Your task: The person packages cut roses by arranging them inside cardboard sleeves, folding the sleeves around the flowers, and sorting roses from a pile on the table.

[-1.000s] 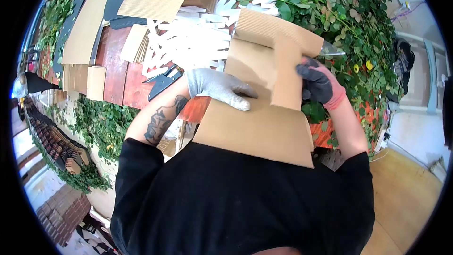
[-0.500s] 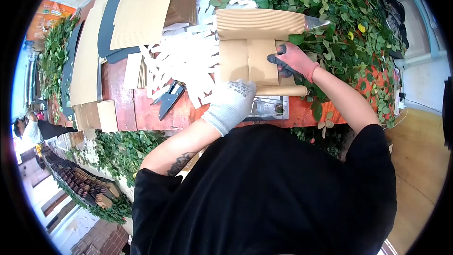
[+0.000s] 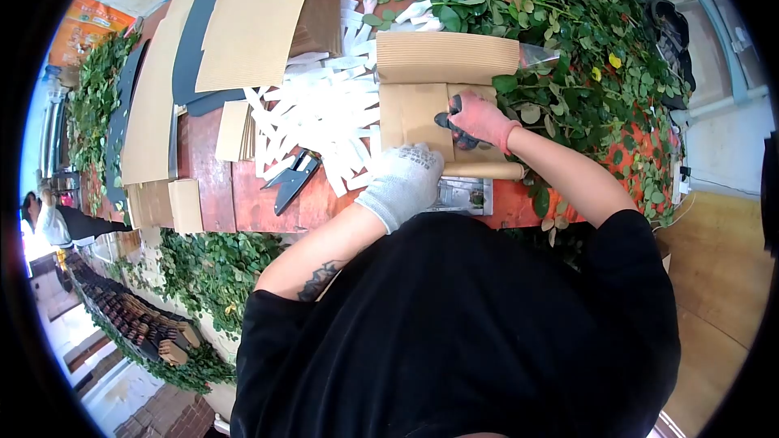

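My left hand (image 3: 408,181), in a pale knitted glove, is closed over the near left edge of a brown cardboard wrap (image 3: 408,118). The wrap lies unfolded, with a ribbed corrugated flap (image 3: 446,57) at its far side and a rolled edge (image 3: 487,170) at its near side. My right hand (image 3: 480,123), in a pink glove with dark fingertips, rests over the wrap's right half with fingers bent. Whatever its fingertips hold is hidden. A dark stapler-like tool (image 3: 294,181) lies left of my left hand, beside a pile of white strips (image 3: 320,113).
Leafy stems (image 3: 552,32) cover the table's right and far side. Stacked cardboard sheets (image 3: 251,24) stand at the left, near a small cardboard stack (image 3: 235,130). A framed flat item (image 3: 464,196) lies at the red table's (image 3: 207,154) front edge. Another person (image 3: 57,223) is far left.
My right hand has moved left, from the wrap's right edge to over its right half. My left hand stays at the near edge. The view has shifted slightly.
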Demonstrator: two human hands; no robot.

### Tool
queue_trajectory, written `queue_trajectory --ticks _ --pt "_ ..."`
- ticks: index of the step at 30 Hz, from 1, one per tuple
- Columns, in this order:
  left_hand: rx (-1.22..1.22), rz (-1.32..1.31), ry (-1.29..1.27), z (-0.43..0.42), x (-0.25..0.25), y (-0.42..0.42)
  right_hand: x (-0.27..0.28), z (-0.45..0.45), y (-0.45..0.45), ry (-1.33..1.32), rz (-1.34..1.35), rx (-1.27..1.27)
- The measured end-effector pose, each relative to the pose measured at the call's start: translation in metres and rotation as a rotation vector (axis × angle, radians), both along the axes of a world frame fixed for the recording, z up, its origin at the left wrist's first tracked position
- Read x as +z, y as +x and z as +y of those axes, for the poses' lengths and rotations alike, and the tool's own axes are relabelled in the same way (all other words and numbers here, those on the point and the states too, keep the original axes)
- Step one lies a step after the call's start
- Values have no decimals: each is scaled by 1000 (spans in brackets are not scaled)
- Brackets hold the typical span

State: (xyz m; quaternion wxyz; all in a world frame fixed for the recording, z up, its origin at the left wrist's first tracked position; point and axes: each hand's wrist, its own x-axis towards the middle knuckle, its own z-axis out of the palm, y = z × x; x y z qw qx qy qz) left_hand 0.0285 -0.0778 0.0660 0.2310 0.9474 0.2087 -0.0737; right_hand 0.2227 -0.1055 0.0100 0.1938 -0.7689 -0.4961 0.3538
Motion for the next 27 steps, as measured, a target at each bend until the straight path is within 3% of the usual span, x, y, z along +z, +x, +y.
queue_trajectory --ticks 1,2,4,14,16,18,19,20,22,24,26,27 --pt "4 7 -9 1 -2 1 -8 -3 -1 273 -341 83" --pt "6 9 -11 3 -3 2 -13 0 4 272 -339 85" --pt "-26 110 -50 6 4 7 1 7 9 -98 199 -18" --pt "-121 113 50 11 -4 17 29 17 1 -198 -98 184" --pt "-97 70 94 7 -3 15 40 22 2 -305 -241 363" --pt "-140 82 87 11 -2 16 44 20 3 -175 -540 558" --pt "-156 154 50 13 1 20 62 25 -2 -293 -641 667" --pt "-162 128 72 12 4 26 55 18 8 74 -654 625" --pt "-199 353 69 12 7 34 108 35 18 161 -329 502" --pt "-188 408 45 11 29 43 149 55 46 373 -206 403" --pt "-178 477 14 11 35 45 150 81 87 586 -285 237" --pt "-176 484 3 10 33 45 141 97 115 505 -374 214"
